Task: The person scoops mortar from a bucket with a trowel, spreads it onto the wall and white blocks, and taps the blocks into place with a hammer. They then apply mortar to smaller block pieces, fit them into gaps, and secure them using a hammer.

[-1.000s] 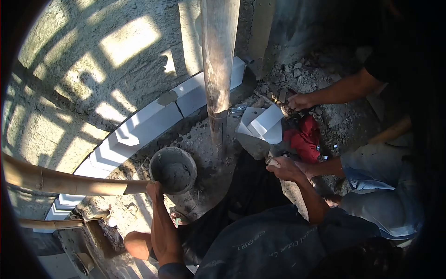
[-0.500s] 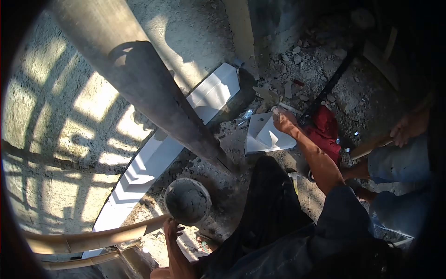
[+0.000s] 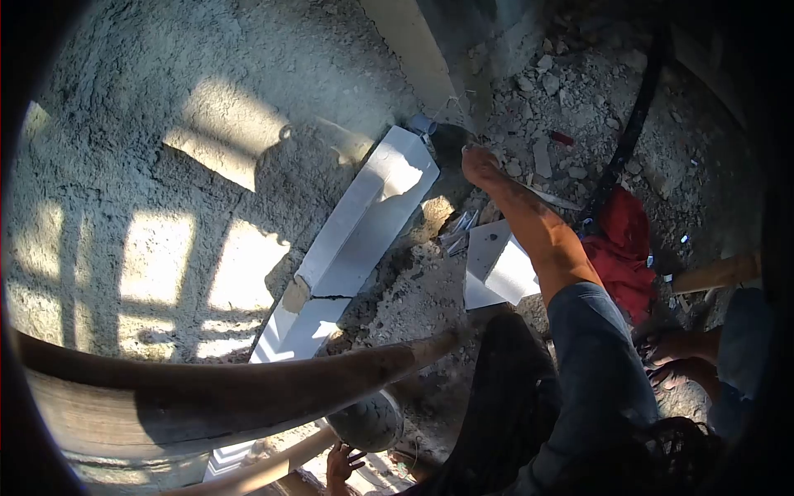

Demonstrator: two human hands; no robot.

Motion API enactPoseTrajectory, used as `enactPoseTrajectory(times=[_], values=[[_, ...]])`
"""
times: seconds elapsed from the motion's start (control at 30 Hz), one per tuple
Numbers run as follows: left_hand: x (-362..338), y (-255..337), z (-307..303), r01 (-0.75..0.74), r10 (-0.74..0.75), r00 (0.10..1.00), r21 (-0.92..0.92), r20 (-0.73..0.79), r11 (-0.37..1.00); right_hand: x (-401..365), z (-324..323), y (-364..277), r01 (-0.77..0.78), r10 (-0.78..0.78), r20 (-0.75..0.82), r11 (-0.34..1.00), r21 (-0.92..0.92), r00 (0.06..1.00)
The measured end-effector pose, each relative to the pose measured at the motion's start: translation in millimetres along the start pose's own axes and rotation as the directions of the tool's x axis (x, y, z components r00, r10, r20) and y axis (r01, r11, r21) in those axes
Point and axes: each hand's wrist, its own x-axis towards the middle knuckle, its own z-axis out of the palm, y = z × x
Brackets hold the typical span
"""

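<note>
My right hand (image 3: 480, 164) is stretched far forward, at the dark gap by the end of the white plaster moulding (image 3: 364, 223) that lies along the foot of the rough cement wall (image 3: 207, 99). Its fingers are in shadow, so I cannot tell if it holds anything. My left hand (image 3: 342, 468) is at the bottom edge, fingers spread against the near side of a grey mortar bucket (image 3: 369, 421). A thick bamboo pole (image 3: 207, 397) crosses low in front and hides part of the bucket.
A loose white moulding piece (image 3: 494, 269) lies beside my right forearm, with a red cloth (image 3: 622, 248) to its right. Rubble (image 3: 554, 99) and a black hose (image 3: 630, 136) cover the far ground. Another person's foot (image 3: 674, 364) and a wooden handle (image 3: 716, 272) are at right.
My right hand has reached further forward, from the loose white piece to the moulding's end. The view has swung down: the pole now lies across the bottom and the bucket sits lower.
</note>
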Motion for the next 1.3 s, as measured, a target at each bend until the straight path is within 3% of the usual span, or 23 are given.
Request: enactPoseTrajectory(times=[0.07, 0.13, 0.17, 0.23, 0.27, 0.33, 0.47, 0.57, 0.63, 0.67, 0.73, 0.77, 0.83, 0.97, 1.03, 1.17, 1.3], values=[[-5, 0, 6, -0.029, 0.029, 1.0, 0.038, -0.007, 0.999, -1, 15, -2, -0.041, 0.04, -0.001, 0.999, -0.016, 0.999], [-11, 5, 11, -0.026, 0.026, 1.0, 0.057, 0.005, 0.998, 4, 10, 4, -0.167, 0.169, 0.223, 0.986, -0.031, 0.96], [-14, 6, 12, -0.022, 0.022, 1.0, 0.05, 0.007, 0.999, -1, 1, 5, -0.168, 0.172, 0.221, 0.985, -0.036, 0.96], [-12, 8, 12, -0.029, 0.028, 1.0, 0.044, 0.014, 0.999, -12, -20, 6, -0.011, 0.023, 0.111, 0.995, -0.101, 0.994], [-10, 8, 11, -0.031, 0.03, 0.999, 0.071, 0.013, 0.997, -15, -33, 8, -0.014, 0.025, 0.105, 0.995, -0.103, 0.994], [-9, 8, 7, -0.031, 0.03, 0.999, 0.093, 0.011, 0.995, -20, -57, 8, 0.117, -0.072, 0.227, 0.974, -0.192, 0.971], [-4, 6, 2, 0.017, -0.019, 0.999, -0.058, -0.046, 0.998, -19, -74, -7, 0.11, -0.08, 0.138, 0.967, -0.23, 0.987], [-8, 8, 5, -0.047, 0.049, 0.999, 0.116, -0.018, 0.992, 9, -52, -25, 0.017, 0.004, 0.129, 0.986, -0.164, 0.992], [-6, 11, 5, -0.017, 0.02, 0.999, 0.069, -0.034, 0.997, 21, -23, -39, -0.25, 0.261, 0.062, 0.957, -0.147, 0.963], [-6, 12, 3, 0.013, -0.011, 0.999, 0.028, -0.043, 1.0, 24, -16, -37, -0.247, 0.259, 0.072, 0.958, -0.144, 0.963], [0, 5, -1, -0.015, 0.018, 0.997, 0.046, -0.069, 0.999, 16, -19, -24, 0.01, -0.008, 0.006, 0.904, -0.428, 1.0], [3, -2, -7, -0.041, 0.044, 0.997, 0.042, -0.056, 0.998, 9, -30, -19, 0.017, -0.011, 0.016, 0.902, -0.431, 1.0], [8, -7, -8, -0.04, 0.042, 0.994, 0.023, -0.097, 0.999, -4, -59, -4, 0.286, -0.264, 0.128, 0.751, -0.595, 0.956], [1, 0, 1, -0.084, 0.087, 0.992, 0.04, -0.087, 0.996, -21, -98, 0, 0.327, -0.264, 0.195, 0.793, -0.513, 0.945], [4, -3, -4, -0.073, 0.077, 0.994, 0.05, -0.072, 0.996, -33, -106, -5, 0.228, -0.206, 0.1, 0.9, -0.371, 0.973], [0, 8, 2, -0.078, 0.084, 0.995, 0.102, -0.049, 0.992, -35, -79, -11, 0.166, -0.163, 0.041, 0.907, -0.387, 0.986], [-5, 11, 2, -0.101, 0.103, 0.994, 0.071, -0.031, 0.992, -59, -73, 3, 0.191, -0.143, 0.155, 0.911, -0.365, 0.978]])
